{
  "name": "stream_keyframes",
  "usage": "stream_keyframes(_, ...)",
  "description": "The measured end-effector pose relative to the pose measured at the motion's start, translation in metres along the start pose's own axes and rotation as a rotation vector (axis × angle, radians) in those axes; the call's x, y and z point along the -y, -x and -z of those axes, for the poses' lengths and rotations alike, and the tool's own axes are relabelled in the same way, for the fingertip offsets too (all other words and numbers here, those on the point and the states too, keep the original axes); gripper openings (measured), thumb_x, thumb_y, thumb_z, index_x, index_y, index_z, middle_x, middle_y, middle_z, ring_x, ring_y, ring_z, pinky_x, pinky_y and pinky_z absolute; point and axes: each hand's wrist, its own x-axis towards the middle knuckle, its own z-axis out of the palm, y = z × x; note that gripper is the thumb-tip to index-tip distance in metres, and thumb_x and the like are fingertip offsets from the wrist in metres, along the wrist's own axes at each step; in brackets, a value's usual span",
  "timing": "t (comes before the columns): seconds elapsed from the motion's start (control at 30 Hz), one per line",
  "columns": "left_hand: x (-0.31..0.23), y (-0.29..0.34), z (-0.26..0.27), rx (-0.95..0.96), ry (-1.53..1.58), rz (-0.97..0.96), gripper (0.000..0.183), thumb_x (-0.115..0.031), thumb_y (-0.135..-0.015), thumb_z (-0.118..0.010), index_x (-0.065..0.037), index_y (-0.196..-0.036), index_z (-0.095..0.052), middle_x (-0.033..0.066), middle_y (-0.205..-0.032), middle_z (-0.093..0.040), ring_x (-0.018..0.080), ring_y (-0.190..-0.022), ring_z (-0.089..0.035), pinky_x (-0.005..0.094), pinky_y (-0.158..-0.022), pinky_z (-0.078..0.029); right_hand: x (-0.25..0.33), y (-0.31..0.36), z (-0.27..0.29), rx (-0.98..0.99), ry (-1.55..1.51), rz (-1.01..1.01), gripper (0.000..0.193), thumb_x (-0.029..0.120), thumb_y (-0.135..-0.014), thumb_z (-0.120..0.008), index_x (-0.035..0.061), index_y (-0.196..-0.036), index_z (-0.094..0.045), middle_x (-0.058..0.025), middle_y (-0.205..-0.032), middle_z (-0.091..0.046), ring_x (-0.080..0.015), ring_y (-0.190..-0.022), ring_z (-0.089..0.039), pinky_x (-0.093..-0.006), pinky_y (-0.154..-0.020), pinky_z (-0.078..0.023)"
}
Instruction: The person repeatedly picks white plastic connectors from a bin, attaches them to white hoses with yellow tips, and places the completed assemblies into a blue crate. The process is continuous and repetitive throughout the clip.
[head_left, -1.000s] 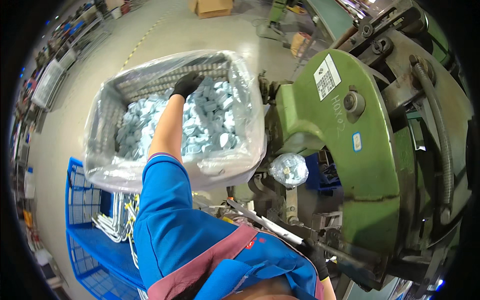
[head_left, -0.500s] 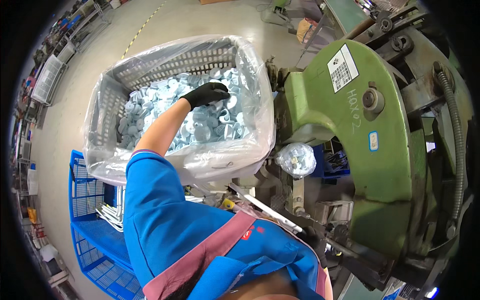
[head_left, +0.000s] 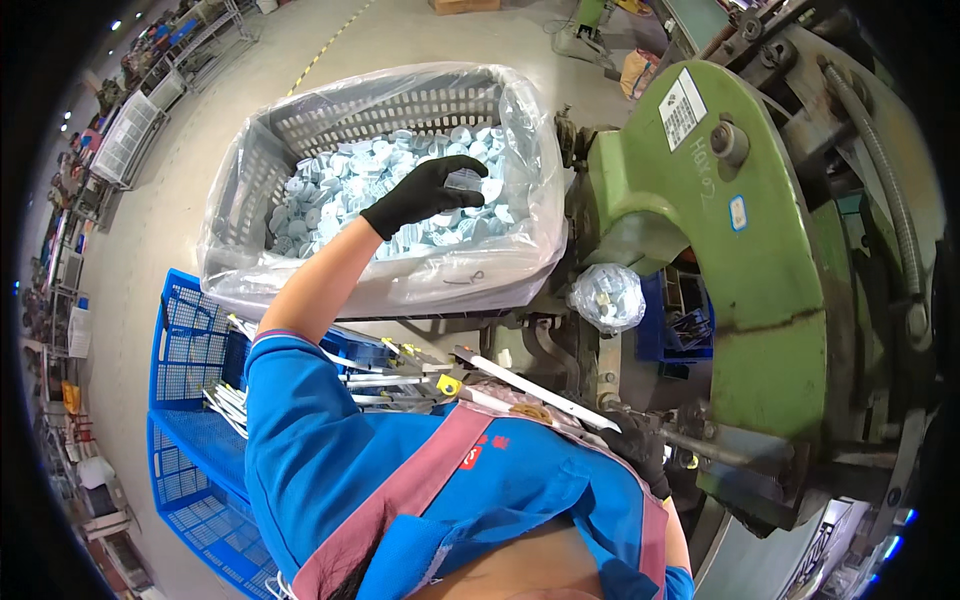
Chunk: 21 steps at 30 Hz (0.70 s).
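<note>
Over the plastic-lined crate [head_left: 330,285], my left hand [head_left: 420,195] in a black glove curls thumb and fingers around a pale blue plastic piece [head_left: 464,181]. Many similar loose plastic pieces [head_left: 340,185] lie heaped below it. My right hand [head_left: 640,455], also gloved in black, is closed round the lower right end of a white tube [head_left: 535,388], close to the green machine. The tube slants across in front of my body, and part of this hand is hidden in shadow.
The big green press [head_left: 740,250] stands at the right. A clear bag of small parts [head_left: 608,298] hangs near it, with a blue bin [head_left: 685,335] behind. Blue mesh baskets [head_left: 195,450] holding white tubes [head_left: 228,405] are at lower left. Shelving lines the far left.
My left hand has lifted off the heap, bringing a plastic piece with it. The view has shifted, and more of the white tubes in front of me now shows.
</note>
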Motion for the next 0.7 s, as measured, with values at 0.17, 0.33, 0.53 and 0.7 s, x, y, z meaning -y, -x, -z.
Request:
stream_keyframes(0.17,-0.044,0.035,-0.050,-0.086,0.332,-0.045,0.036,-0.015,-0.087,-0.069,-0.010,-0.121,-0.057,-0.0023,-0.086,-0.060,0.0054,-0.076,-0.056,0.0225,-0.068,-0.046,-0.012,0.019,0.017,0.252,-0.459,-0.383,0.036,0.022,-0.097,-0.051,0.0043,-0.128,-0.051,-0.0158,-0.128,-0.052,-0.0248,-0.116,-0.051,-0.0347,-0.099,-0.041)
stream_keyframes(0.33,-0.080,0.076,-0.131,-0.103,0.279,-0.219,0.049,-0.014,-0.090,-0.061,-0.007,-0.136,-0.045,0.0000,-0.110,-0.057,0.0055,-0.090,-0.054,0.0229,-0.075,-0.044,-0.065,0.053,0.005,0.134,0.015,0.085,0.027,0.019,-0.082,-0.061,0.0146,-0.109,-0.065,-0.0142,-0.102,-0.063,-0.0329,-0.083,-0.064,-0.0408,-0.064,-0.051)
stream_keyframes(0.53,-0.074,0.101,-0.265,0.098,0.104,-0.209,0.049,-0.033,-0.085,-0.070,-0.003,-0.120,-0.056,0.0126,-0.106,-0.061,0.0140,-0.090,-0.057,0.0319,-0.078,-0.048,-0.101,0.105,0.010,-0.043,0.341,0.294,0.024,0.018,-0.078,-0.059,0.0201,-0.100,-0.067,-0.0079,-0.098,-0.061,-0.0255,-0.078,-0.061,-0.0381,-0.063,-0.049)
stream_keyframes(0.7,-0.048,0.111,-0.345,-0.143,-0.099,-0.231,0.041,-0.040,-0.083,-0.069,-0.001,-0.095,-0.061,0.0166,-0.078,-0.061,0.0259,-0.067,-0.059,0.0389,-0.062,-0.045,-0.112,0.132,0.029,0.022,0.307,0.309,0.022,0.018,-0.076,-0.061,0.0208,-0.096,-0.069,-0.0076,-0.095,-0.061,-0.0245,-0.080,-0.062,-0.0361,-0.062,-0.050)
